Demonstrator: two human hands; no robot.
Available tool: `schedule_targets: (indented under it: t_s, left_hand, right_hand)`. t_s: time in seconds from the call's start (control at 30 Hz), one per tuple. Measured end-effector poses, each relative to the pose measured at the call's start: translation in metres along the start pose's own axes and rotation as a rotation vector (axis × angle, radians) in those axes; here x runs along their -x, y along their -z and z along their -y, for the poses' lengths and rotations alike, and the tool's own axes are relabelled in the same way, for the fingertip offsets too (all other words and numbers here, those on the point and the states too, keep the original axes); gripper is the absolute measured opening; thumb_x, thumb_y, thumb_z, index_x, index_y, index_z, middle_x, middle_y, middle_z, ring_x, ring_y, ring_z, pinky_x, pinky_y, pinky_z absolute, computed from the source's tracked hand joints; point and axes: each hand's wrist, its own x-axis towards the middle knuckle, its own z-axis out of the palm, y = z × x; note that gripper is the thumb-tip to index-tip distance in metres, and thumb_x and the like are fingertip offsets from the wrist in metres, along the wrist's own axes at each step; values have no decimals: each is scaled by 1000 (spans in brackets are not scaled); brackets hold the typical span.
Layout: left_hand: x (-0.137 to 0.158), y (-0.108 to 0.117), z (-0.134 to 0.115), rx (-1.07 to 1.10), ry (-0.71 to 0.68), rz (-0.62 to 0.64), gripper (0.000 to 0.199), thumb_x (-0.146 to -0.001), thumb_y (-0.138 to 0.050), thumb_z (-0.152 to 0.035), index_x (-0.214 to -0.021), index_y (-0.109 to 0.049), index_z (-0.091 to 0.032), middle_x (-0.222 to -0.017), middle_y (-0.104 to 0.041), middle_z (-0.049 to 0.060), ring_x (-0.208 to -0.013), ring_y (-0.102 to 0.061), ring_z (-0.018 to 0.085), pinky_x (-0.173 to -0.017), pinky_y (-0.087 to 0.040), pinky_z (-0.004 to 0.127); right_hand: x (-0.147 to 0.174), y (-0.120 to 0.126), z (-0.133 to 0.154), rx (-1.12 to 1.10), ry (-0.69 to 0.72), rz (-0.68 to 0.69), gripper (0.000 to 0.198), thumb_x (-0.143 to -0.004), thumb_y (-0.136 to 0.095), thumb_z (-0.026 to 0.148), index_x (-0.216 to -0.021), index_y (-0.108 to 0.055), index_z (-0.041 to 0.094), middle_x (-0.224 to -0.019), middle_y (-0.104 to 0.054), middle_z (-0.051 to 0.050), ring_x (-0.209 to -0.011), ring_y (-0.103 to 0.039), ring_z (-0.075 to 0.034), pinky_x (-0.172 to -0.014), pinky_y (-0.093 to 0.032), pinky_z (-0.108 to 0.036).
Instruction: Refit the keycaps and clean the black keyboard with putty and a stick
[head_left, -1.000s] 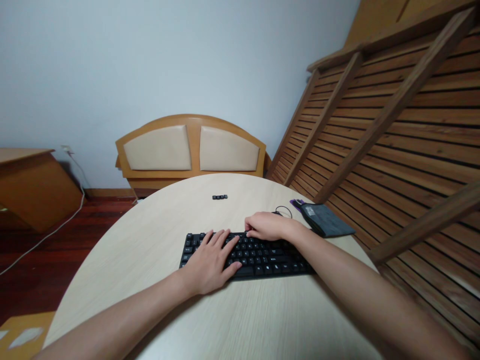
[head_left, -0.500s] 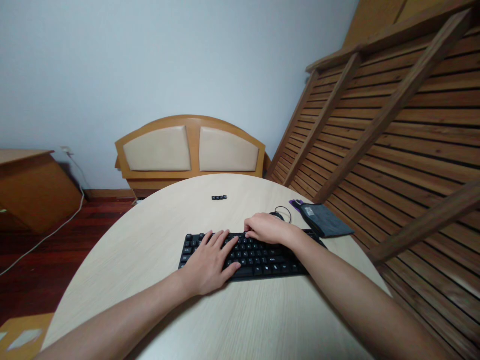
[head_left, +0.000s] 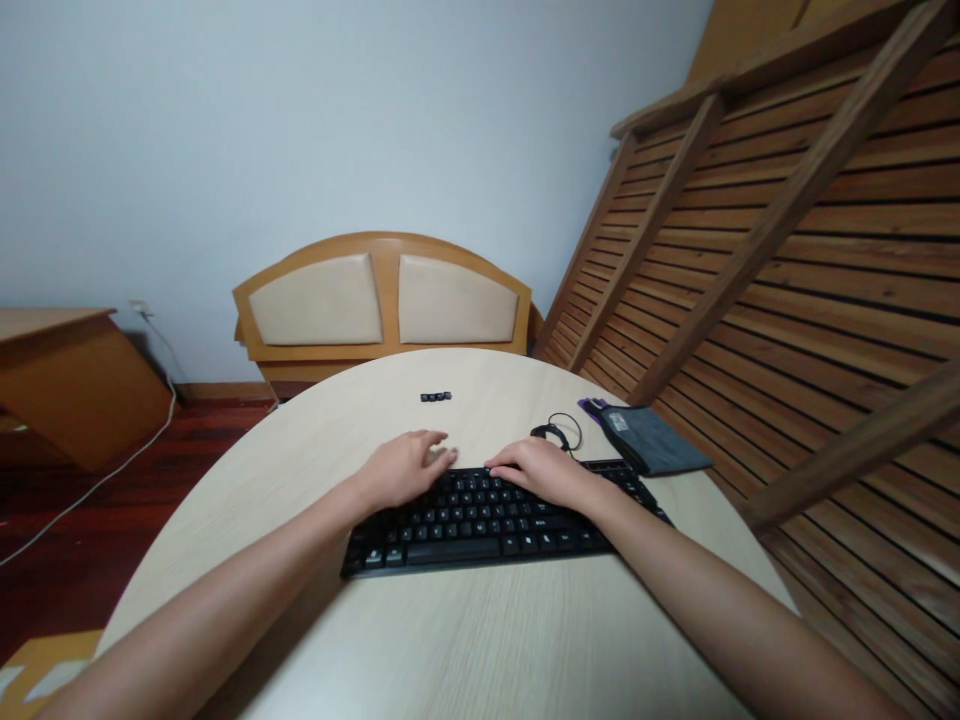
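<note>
Right of the right hand (head_left: pixel 546 472), a grey pouch-like item (head_left: pixel 664 440) shows purple at its far end, contents unclear. Under both hands sits a black keyboard (head_left: pixel 480 530), keys white-marked. The left hand (head_left: pixel 399 470) is loosely spread; the right's fingertips are at the keyboard's far edge, grip unclear. 4 black keycaps (head_left: pixel 436 397) lie beyond the left hand.

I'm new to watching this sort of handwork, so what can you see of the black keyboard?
The keyboard is long, black and seemingly plastic, with rows of dark keys bearing pale markings and a long space bar near the front edge. It lies flat on the pale table, slightly angled. The right hand appears to touch its back edge; the left hand blocks its back left part, contact unclear.
</note>
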Motion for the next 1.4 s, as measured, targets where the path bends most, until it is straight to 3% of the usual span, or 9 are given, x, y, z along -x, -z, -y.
schedule_targets:
  t_s: [0.17,0.27,0.47,0.67,0.87,1.03,1.23,1.4]
  left_hand:
    - [-57,-1,43,-187,194,-26,41,-96,-46,-42,-125,-64,-19,-129,-67,10,-116,-63,27,-96,-48,33]
    - [-81,-5,59,-239,278,-36,41,-94,-48,-32,-131,-59,-18,-127,-67,13,-111,-65,27,-91,-49,32]
    - [-110,-12,67,-294,344,-62,46,-93,-51,-32,-138,-52,-20,-127,-65,14,-110,-65,29,-87,-49,34]
    - [-121,-17,68,-309,376,-69,35,-96,-45,-29,-121,-66,-18,-117,-70,16,-106,-66,30,-85,-50,36]
    - [-106,-10,69,-296,398,-85,34,-94,-47,-29,-109,-73,-15,-110,-72,19,-102,-68,32,-85,-50,38]
    - [-71,0,56,-234,354,-126,33,-95,-47,-34,-107,-73,-19,-108,-75,13,-98,-70,29,-78,-51,33]
    - [-20,-2,26,-105,194,-156,31,-97,-48,-44,-105,-71,-25,-101,-76,2,-89,-70,21,-71,-49,27]
    - [13,-10,19,79,-18,-140,28,-97,-48,-39,-106,-69,-22,-102,-75,4,-90,-69,21,-77,-50,30]
  right_hand:
    - [8,-22,-6,-156,-6,-196,26,-98,-57,34,-109,-78,24,-112,-77,-4,-104,-71,-21,-93,-50,-31]
    - [9,-28,-8,-197,-12,-222,25,-97,-58,34,-110,-77,25,-112,-77,-4,-105,-70,-21,-95,-51,-32]
    - [9,-27,-8,-221,-21,-226,24,-97,-59,33,-109,-77,25,-111,-77,-3,-104,-71,-21,-94,-51,-32]
    - [10,-26,-7,-232,-26,-225,24,-97,-58,33,-109,-77,25,-112,-77,-3,-105,-70,-21,-94,-50,-32]
    - [10,-26,-6,-221,-42,-234,23,-96,-59,33,-107,-78,25,-110,-77,-3,-104,-71,-21,-93,-50,-31]
    - [9,-26,-6,-209,-52,-232,23,-96,-59,33,-107,-78,25,-110,-77,-2,-104,-71,-21,-92,-51,-32]
    - [8,-26,-7,-194,-41,-238,23,-96,-59,33,-107,-78,26,-109,-78,-2,-103,-71,-22,-92,-52,-34]
    - [10,-24,-4,-196,-58,-223,25,-98,-56,35,-108,-77,27,-111,-77,-2,-106,-71,-22,-94,-52,-34]
